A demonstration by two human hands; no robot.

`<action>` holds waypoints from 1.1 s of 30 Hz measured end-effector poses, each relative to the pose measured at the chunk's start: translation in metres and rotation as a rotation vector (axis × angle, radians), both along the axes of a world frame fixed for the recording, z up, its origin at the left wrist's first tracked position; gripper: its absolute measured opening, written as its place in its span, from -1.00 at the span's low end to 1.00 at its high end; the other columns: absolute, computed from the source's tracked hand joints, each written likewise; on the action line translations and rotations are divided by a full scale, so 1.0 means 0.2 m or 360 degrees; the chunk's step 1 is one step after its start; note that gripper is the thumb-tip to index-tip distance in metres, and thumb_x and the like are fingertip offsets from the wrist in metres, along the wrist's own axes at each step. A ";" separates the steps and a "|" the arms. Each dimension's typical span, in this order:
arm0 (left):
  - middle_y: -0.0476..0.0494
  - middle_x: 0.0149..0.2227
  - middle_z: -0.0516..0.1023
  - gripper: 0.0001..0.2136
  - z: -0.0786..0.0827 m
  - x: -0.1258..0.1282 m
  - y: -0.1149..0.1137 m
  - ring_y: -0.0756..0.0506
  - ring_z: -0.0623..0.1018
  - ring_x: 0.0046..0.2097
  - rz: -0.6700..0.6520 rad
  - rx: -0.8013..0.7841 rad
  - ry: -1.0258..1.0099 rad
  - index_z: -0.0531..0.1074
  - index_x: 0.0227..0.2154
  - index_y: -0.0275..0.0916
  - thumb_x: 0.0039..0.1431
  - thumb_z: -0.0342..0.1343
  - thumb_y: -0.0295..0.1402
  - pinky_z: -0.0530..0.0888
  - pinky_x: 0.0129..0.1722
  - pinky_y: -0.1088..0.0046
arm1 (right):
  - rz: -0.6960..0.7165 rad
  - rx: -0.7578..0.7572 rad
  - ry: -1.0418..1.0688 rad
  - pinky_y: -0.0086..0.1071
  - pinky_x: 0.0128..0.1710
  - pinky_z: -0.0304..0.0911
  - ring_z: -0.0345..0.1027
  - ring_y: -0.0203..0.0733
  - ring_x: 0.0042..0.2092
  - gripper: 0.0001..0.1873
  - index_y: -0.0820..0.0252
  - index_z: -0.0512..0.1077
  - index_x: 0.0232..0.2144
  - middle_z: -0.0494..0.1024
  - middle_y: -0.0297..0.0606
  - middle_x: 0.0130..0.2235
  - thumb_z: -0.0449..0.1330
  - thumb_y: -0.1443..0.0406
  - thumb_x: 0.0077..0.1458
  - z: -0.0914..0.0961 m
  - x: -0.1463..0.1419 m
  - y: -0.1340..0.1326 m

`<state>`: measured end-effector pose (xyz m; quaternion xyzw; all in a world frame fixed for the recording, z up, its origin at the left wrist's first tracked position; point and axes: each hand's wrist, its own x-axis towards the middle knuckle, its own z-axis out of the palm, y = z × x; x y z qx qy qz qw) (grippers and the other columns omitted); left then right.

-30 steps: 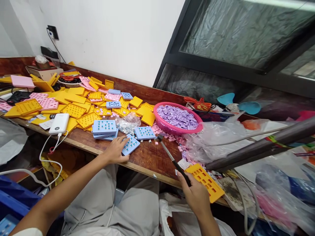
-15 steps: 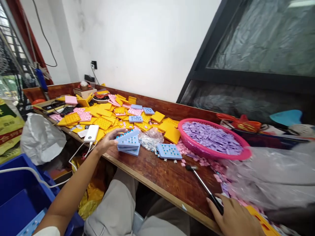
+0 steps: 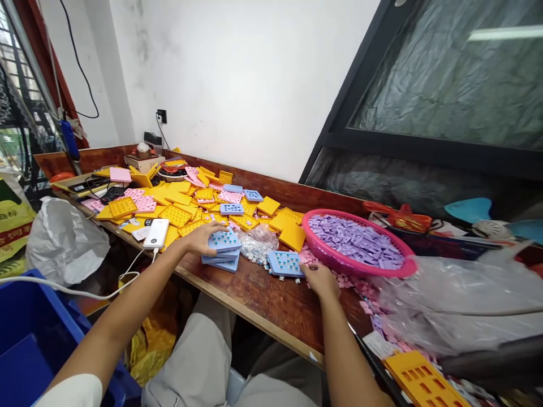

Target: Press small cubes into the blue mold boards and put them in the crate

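My left hand (image 3: pixel 204 238) holds the top one of a stack of light-blue plastic boards (image 3: pixel 224 243) by its left side; small teal and white pieces dot its upper face. Just to the right lies a single light-blue board (image 3: pixel 286 263) with similar teal pieces. My right hand (image 3: pixel 321 280) has its fingers closed at that board's right edge. Between the boards sits a clear plastic bag (image 3: pixel 257 243) with small whitish pieces. A hammer (image 3: pixel 360 342) rests on the table, partly hidden behind my right forearm.
Yellow and pink boards (image 3: pixel 178 215) cover the table's far left. A pink basket (image 3: pixel 360 268) of purple pieces stands right of centre. A white power bank (image 3: pixel 156 233) with a cable lies near the front edge. A blue bin (image 3: pixel 25 322) is at lower left, a yellow slotted board (image 3: pixel 424 380) at lower right.
My right hand has let go of the hammer and moved up and left to the single blue board. My left hand's board, tilted before, now lies flatter on the stack.
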<state>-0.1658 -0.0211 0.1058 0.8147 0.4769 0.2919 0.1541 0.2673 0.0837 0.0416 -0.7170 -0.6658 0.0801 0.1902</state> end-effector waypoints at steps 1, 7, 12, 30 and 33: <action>-0.22 0.27 0.34 -0.23 -0.02 0.00 0.03 -0.40 0.34 0.27 -0.0043 -0.0032 0.0064 0.40 0.21 -0.12 -0.21 0.28 -0.32 0.25 0.31 0.11 | -0.0027 -0.0017 -0.0007 -0.11 -0.20 0.34 0.54 0.13 -0.18 -0.44 0.22 0.59 -0.14 0.64 0.06 -0.20 0.09 -0.10 0.17 -0.02 -0.01 0.00; -0.26 0.35 0.24 -0.08 -0.13 -0.04 0.11 -0.44 0.24 0.34 0.0005 -0.0050 0.0170 0.27 0.31 -0.10 -0.23 0.38 -0.21 0.17 0.34 0.03 | -0.0065 -0.0146 -0.0017 0.10 0.09 0.18 0.48 0.22 0.01 -0.35 0.26 0.54 -0.01 0.61 0.14 -0.06 0.08 -0.14 0.19 -0.08 -0.05 -0.03; -0.27 0.39 0.15 -0.05 -0.17 -0.06 0.10 -0.45 0.20 0.35 0.0040 -0.0097 0.0147 0.21 0.35 -0.08 -0.20 0.40 -0.18 0.18 0.33 0.00 | -0.0142 0.0087 0.0753 0.14 0.16 0.12 0.42 0.30 0.04 -0.31 0.29 0.57 -0.14 0.61 0.10 -0.07 0.38 -0.11 -0.18 -0.08 -0.07 -0.02; -0.32 0.33 0.17 -0.22 -0.21 -0.07 -0.05 -0.39 0.18 0.36 0.0089 -0.0013 -0.0024 0.28 0.27 -0.11 -0.01 0.34 -0.01 0.13 0.37 -0.01 | 0.0555 -0.0311 0.2203 -0.35 -0.44 0.33 0.51 -0.08 -0.30 -0.46 0.14 0.44 -0.16 0.62 -0.23 -0.26 0.38 -0.08 -0.05 0.12 -0.92 -0.18; -0.39 0.33 0.15 -0.14 -0.28 -0.06 -0.06 -0.38 0.18 0.36 0.0221 0.0003 -0.0295 0.15 0.32 -0.20 0.00 0.35 -0.03 0.12 0.37 0.01 | 0.0576 -0.0278 0.2108 -0.34 -0.31 0.35 0.47 -0.10 -0.23 -0.50 0.17 0.46 -0.24 0.61 -0.26 -0.30 0.47 0.04 -0.15 0.14 -1.04 -0.16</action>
